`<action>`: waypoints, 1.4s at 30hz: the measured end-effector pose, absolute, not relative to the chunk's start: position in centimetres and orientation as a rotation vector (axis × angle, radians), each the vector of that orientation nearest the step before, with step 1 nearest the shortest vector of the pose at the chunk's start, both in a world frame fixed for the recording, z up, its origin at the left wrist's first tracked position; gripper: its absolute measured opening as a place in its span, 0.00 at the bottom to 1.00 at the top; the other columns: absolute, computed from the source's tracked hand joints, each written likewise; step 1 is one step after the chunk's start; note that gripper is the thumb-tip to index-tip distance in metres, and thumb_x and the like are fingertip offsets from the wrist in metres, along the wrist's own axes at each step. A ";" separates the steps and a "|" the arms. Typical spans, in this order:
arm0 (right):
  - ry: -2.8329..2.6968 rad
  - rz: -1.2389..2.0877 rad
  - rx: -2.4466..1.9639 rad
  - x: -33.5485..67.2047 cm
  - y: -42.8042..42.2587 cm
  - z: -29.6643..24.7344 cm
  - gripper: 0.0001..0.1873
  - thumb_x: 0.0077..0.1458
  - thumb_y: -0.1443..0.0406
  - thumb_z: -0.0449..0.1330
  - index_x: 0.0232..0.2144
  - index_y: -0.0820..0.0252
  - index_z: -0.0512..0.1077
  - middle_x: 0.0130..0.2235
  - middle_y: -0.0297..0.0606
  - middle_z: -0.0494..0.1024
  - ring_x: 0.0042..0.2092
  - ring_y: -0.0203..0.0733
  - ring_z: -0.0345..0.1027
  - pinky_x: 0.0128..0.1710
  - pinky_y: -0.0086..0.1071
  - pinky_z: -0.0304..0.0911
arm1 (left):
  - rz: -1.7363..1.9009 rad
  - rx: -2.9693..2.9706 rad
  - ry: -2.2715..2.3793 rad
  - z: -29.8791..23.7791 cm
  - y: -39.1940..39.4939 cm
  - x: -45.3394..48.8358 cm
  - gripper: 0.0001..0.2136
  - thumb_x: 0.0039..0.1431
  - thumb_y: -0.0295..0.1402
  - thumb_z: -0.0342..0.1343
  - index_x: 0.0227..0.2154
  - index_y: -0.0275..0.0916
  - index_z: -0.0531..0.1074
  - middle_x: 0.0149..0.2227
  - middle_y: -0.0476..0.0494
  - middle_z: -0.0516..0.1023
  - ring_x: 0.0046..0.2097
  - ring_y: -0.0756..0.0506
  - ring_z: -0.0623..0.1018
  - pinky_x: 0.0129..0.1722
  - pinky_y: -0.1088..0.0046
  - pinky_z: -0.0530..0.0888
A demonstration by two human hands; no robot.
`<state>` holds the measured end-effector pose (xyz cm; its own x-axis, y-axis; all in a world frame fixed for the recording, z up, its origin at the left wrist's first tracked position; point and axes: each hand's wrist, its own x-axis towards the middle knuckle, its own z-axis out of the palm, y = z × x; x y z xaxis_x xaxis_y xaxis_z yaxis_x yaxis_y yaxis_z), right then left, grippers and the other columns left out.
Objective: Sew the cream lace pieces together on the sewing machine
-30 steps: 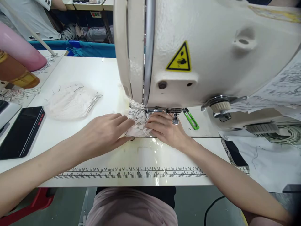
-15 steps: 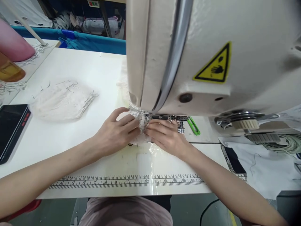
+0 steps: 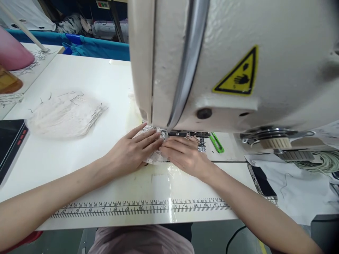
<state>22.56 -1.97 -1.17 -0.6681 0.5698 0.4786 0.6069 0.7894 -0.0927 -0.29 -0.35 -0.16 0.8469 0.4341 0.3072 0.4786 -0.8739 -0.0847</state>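
Observation:
A small piece of pale, sheer lace fabric (image 3: 155, 158) lies under the head of a white sewing machine (image 3: 233, 31). My left hand (image 3: 128, 151) rests on the lace, its fingers stretched out flat toward the machine's needle area. Close against it, my right hand (image 3: 186, 155) has its fingers bent and pressed together on the fabric's right edge, beside the metal guide (image 3: 180, 134). The needle and most of the lace are hidden behind the machine head and my fingers.
At left lie a pile of sheer fabric pieces (image 3: 66, 116) and a black device (image 3: 10, 144). Green thread snips (image 3: 217, 143) sit right of the guide. A phone (image 3: 262, 180) and white cloth are farther right. A printed ruler (image 3: 140, 208) runs along the front edge.
My left hand's fingers have gone from curled to stretched flat over the lace. My right hand stays on the fabric with little movement. The whole view has shifted slightly.

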 end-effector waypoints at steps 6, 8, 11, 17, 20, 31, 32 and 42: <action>-2.492 -0.094 -0.883 22.2 -1.9 -0.9 0.15 0.61 0.76 0.51 0.35 0.55 0.74 0.34 0.32 0.77 0.41 0.35 0.68 0.43 0.31 0.64 | -0.396 -2.884 -0.733 -0.2 -0.2 -0.4 0.22 0.58 0.25 0.46 0.56 0.30 0.67 0.56 0.37 0.73 0.58 0.40 0.72 0.63 0.54 0.62; -2.492 -0.066 -0.871 22.1 -1.9 -1.0 0.14 0.61 0.76 0.51 0.35 0.56 0.73 0.35 0.32 0.77 0.42 0.35 0.68 0.44 0.31 0.64 | -0.380 -2.887 -0.751 -0.1 -0.2 -0.4 0.23 0.56 0.24 0.47 0.56 0.30 0.67 0.56 0.37 0.73 0.58 0.39 0.72 0.63 0.54 0.63; -2.503 -0.018 -0.842 22.2 -1.8 -1.0 0.13 0.62 0.75 0.51 0.37 0.55 0.73 0.38 0.33 0.77 0.45 0.35 0.68 0.44 0.32 0.65 | -0.361 -2.893 -0.766 0.0 -0.2 -0.4 0.24 0.55 0.24 0.49 0.56 0.29 0.67 0.57 0.35 0.73 0.58 0.38 0.72 0.63 0.54 0.63; -2.507 0.024 -0.860 22.9 -1.3 -1.5 0.12 0.61 0.74 0.52 0.38 0.56 0.73 0.37 0.34 0.77 0.42 0.37 0.69 0.41 0.34 0.66 | -0.338 -2.881 -0.824 -0.1 -0.4 -0.2 0.23 0.58 0.28 0.50 0.57 0.30 0.66 0.58 0.35 0.71 0.59 0.37 0.71 0.63 0.52 0.62; -2.498 0.053 -0.851 23.1 -1.1 -1.6 0.11 0.61 0.74 0.53 0.39 0.57 0.73 0.39 0.35 0.77 0.43 0.37 0.69 0.41 0.33 0.65 | -0.331 -2.870 -0.838 -0.2 -0.5 0.0 0.23 0.59 0.29 0.50 0.58 0.31 0.66 0.58 0.35 0.71 0.59 0.37 0.71 0.63 0.52 0.61; -2.395 -0.071 -1.065 23.2 -1.6 -0.7 0.13 0.64 0.69 0.50 0.34 0.53 0.74 0.34 0.31 0.77 0.34 0.36 0.68 0.36 0.33 0.63 | -0.357 -2.825 -0.880 -0.3 -0.8 0.7 0.19 0.64 0.32 0.48 0.56 0.32 0.68 0.56 0.34 0.73 0.58 0.35 0.72 0.61 0.48 0.65; -2.388 -0.059 -1.077 23.2 -1.5 -0.7 0.14 0.64 0.69 0.50 0.33 0.53 0.74 0.32 0.30 0.77 0.33 0.36 0.68 0.35 0.33 0.63 | -0.361 -2.821 -0.883 -0.3 -0.8 0.8 0.19 0.64 0.33 0.48 0.56 0.32 0.68 0.55 0.35 0.74 0.58 0.35 0.72 0.60 0.47 0.65; -2.376 -0.090 -0.922 23.6 -1.0 -1.1 0.09 0.62 0.70 0.54 0.37 0.56 0.75 0.39 0.33 0.80 0.38 0.35 0.72 0.36 0.31 0.65 | -0.365 -2.730 -0.785 -0.3 -0.9 0.6 0.18 0.67 0.29 0.44 0.56 0.32 0.68 0.56 0.38 0.74 0.58 0.40 0.73 0.62 0.52 0.64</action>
